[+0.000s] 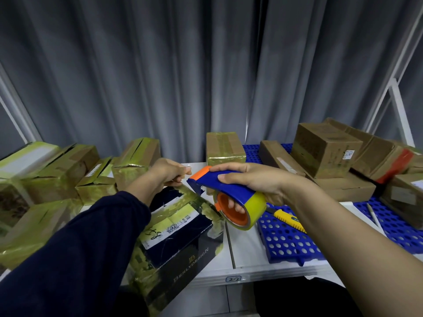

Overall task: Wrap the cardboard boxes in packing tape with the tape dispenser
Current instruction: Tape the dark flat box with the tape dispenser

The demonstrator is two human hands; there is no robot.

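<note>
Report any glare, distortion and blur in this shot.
Head view: the wide-angle lens slants the white frame inward. Head view: glare streaks the taped boxes on the left. Head view: the dispenser and the label on the dark box are sharp. Head view: the sleeve is near black and shows little detail.

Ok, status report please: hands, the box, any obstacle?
Right hand grips tape dispenser. Left hand pinches tape end over dark box, partly wrapped. Yellow cutter lies aside, nothing in the way.

The left sleeve (75, 248) hides part of the dark box (183, 252)
</note>
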